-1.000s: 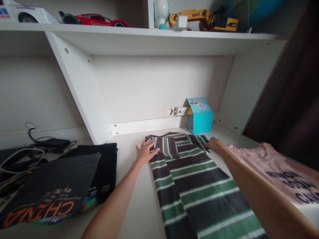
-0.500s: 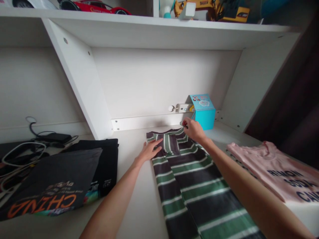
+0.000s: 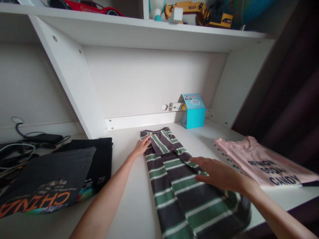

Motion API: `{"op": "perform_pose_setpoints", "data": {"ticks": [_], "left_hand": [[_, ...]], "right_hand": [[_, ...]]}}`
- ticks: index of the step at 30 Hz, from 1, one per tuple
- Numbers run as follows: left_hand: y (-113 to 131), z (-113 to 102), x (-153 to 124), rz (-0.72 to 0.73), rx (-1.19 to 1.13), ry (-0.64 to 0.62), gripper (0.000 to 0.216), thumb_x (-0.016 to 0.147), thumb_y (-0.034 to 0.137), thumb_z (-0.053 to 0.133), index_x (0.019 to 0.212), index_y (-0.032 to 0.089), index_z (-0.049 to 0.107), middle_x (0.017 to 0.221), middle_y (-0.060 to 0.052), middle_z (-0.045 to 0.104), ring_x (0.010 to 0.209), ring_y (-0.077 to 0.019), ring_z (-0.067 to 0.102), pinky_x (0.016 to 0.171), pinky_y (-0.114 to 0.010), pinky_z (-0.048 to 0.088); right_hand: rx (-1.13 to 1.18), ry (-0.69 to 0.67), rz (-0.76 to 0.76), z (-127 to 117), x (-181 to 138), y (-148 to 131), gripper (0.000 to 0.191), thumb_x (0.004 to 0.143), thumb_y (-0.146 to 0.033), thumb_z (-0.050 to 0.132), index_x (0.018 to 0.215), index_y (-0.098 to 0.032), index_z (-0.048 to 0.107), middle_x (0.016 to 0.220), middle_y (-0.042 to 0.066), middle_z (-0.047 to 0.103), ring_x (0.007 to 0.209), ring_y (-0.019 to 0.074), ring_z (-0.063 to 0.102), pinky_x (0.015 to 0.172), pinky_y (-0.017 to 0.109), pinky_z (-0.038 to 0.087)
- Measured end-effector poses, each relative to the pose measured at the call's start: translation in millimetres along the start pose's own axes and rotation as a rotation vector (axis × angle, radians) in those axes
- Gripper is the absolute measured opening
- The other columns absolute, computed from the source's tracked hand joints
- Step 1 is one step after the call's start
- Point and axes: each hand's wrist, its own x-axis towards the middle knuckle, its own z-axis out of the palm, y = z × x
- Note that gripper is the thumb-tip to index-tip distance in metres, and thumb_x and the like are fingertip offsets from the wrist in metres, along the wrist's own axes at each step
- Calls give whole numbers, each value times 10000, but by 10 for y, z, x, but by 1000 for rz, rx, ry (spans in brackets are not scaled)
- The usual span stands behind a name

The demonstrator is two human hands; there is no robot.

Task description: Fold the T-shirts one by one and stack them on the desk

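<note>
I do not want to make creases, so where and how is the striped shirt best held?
Probably by the near part of its right edge, coming from the right, thumb above, fingers beneath: there the striped shirt looks rounded and loose, whereas its left strip lies flat, with the left hand touching the far end.

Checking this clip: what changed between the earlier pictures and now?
The right hand let go of the far right part of the striped shirt, now folded inward, and drew back toward the person, open over its right side. The left hand stays at its far left corner; the pink T-shirt and desk calendar stayed put.
</note>
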Motion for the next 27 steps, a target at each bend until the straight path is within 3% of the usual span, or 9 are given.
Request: {"op": "perform_pose_setpoints", "data": {"ticks": [3, 6, 9, 14, 16, 20, 23, 25, 27], "left_hand": [[5, 9, 37, -5, -83, 11, 363, 876, 415, 374, 1157, 291, 568, 1140, 24, 613, 1126, -193, 498, 1012, -341, 297], [39, 23, 79, 0, -174, 5, 351, 848, 406, 418, 1036, 217, 647, 1103, 0, 634, 1090, -200, 523, 979, -313, 349], [147, 34, 121, 2, -211, 36, 322, 836, 371, 447, 989, 187, 661, 1083, -13, 642, 1079, -194, 529, 976, -296, 356], [401, 97, 215, -79, -238, 120, 322, 772, 332, 563, 1058, 193, 612, 1170, -30, 587, 1056, -203, 540, 919, -285, 415], [452, 141, 243, -150, -259, 129, 408, 734, 297, 609, 1121, 176, 565, 1182, -59, 573, 983, -209, 579, 814, -283, 481], [452, 214, 243, -300, -305, 87, 479, 704, 168, 620, 1167, 117, 510, 1041, -95, 634, 824, -191, 632, 634, -255, 521], [448, 221, 205, -335, -326, 45, 463, 742, 141, 577, 1194, 107, 482, 973, -81, 658, 805, -166, 637, 644, -243, 522], [462, 200, 168, -331, -312, 27, 474, 754, 164, 579, 1212, 114, 467, 958, -73, 662, 809, -160, 636, 669, -247, 521], [482, 160, 124, -323, -263, 21, 484, 736, 182, 603, 1202, 128, 483, 950, -66, 660, 819, -170, 632, 698, -265, 518]], "right_hand": [[75, -6, 154, 228, -557, 600, 504, 733, -427, 540, 1198, -232, 525, 1188, 75, 573, 1077, 270, 534, 912, 391, 424], [131, 47, 204, 397, -854, 883, 428, 718, -428, 546, 1098, -235, 581, 1109, 78, 618, 1028, 268, 563, 863, 363, 457], [119, 141, 198, 365, -912, 761, 301, 733, -375, 527, 982, -217, 588, 978, 91, 646, 920, 255, 601, 803, 355, 476], [140, 309, 71, 234, -947, 112, 223, 833, -253, 360, 955, -254, 547, 881, 54, 617, 713, 184, 619, 624, 283, 504], [150, 260, -58, 235, -1005, -102, 313, 807, -186, 363, 1038, -278, 553, 907, 48, 623, 730, 191, 632, 594, 272, 510], [247, -32, -193, 204, -1033, -227, 274, 799, -250, 477, 1049, -315, 570, 911, 11, 641, 677, 178, 642, 575, 261, 526], [297, 104, -131, 253, -902, -112, 306, 896, -301, 358, 1159, -279, 513, 1142, 45, 572, 941, 172, 604, 791, 279, 510], [215, 249, -122, 399, -791, -17, 401, 908, -330, 325, 1273, -205, 436, 1330, 100, 426, 1167, 212, 461, 938, 343, 434], [115, 265, -152, 603, -711, 51, 497, 892, -369, 361, 1332, -138, 371, 1402, 134, 309, 1267, 253, 315, 993, 402, 376]]}}
